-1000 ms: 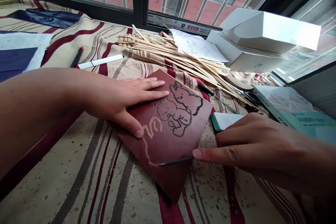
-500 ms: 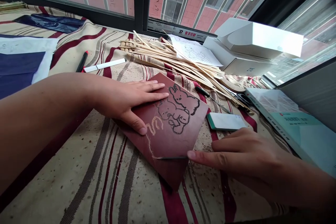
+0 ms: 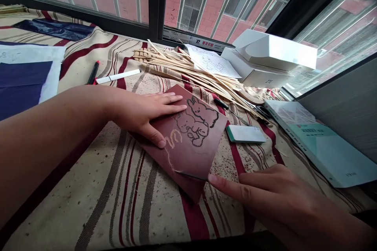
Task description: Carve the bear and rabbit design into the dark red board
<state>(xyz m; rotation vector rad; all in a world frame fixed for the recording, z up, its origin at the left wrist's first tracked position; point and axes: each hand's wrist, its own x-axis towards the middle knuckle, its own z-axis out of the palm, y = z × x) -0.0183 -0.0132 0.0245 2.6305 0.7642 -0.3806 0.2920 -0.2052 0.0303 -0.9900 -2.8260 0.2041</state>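
Board [image 3: 188,145], dark red, lying at an angle on striped cloth [image 3: 88,204], one corner toward the camera, between both hands. Left hand [image 3: 141,115] palm down on board's left edge, fingers close together, thumb spread apart, fingertips just beside black-outlined rabbit figures [image 3: 196,119]. Pale fibre curl [image 3: 173,139] on board, below the figures. Thin metal blade [image 3: 191,175] lying across board's lower part, end at right thumb [image 3: 216,182]. Right hand [image 3: 265,200] low on the right, thumb reaching out, other fingers bunched behind it; pinch on blade cannot be told from this view.

Just past board, green-edged white block [image 3: 244,134] on cloth, small black-handled tool [image 3: 220,104] beside board's upper right edge, scissors [image 3: 259,110] partly under bamboo strips [image 3: 188,66]. Sketch paper [image 3: 210,60] on top of the strips. Two white box parts [image 3: 273,47] stacked at the window, book [image 3: 321,141] on far right. White marker [image 3: 118,76] and black marker [image 3: 93,72] side by side above left forearm. Blue sheet [image 3: 23,82] on white paper [image 3: 55,57] at far left. Window frame [image 3: 156,4] along the cloth's far edge, brick building outside.
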